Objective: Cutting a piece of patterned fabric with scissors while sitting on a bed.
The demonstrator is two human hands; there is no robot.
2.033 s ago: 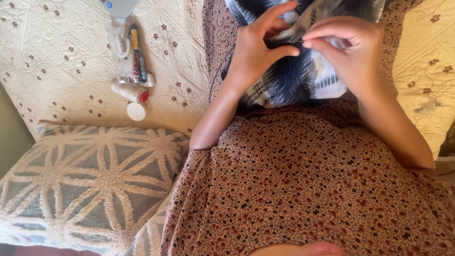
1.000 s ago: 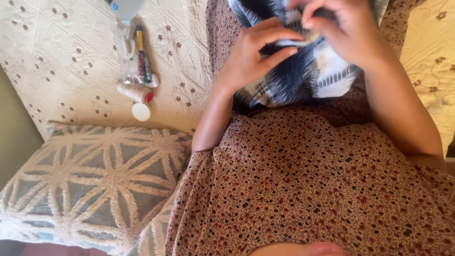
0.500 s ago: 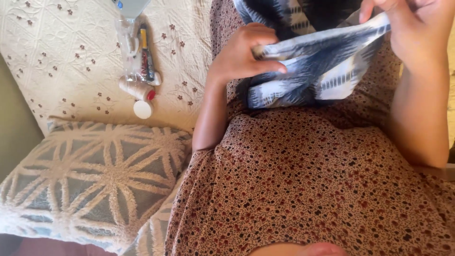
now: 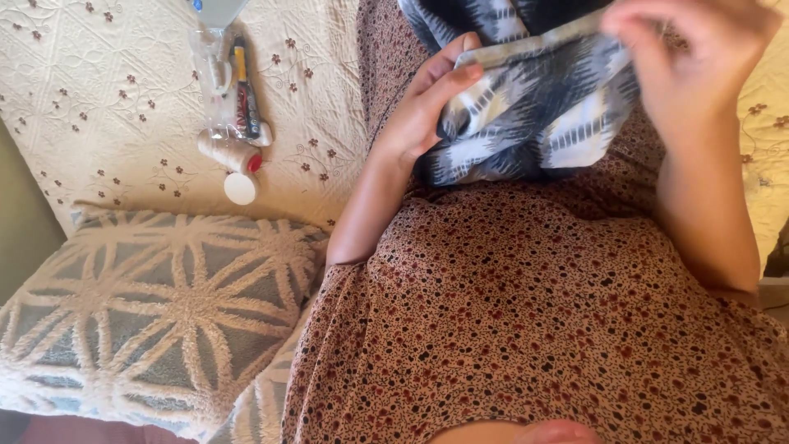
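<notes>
Patterned blue-white cloth (image 4: 534, 107) held up over lap btwn both hands: left hand (image 4: 427, 107) pinches its folded top edge, right hand (image 4: 690, 57) blurred, fingers curled at the other end, grip can't be told. Looks light, limp, soft; best held along the hem

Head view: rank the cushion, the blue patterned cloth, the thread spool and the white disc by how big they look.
1. Cushion
2. Cloth, partly hidden by both hands and cut off at the top
3. Spool
4. Disc, looks close to the spool in size; unsure
</notes>
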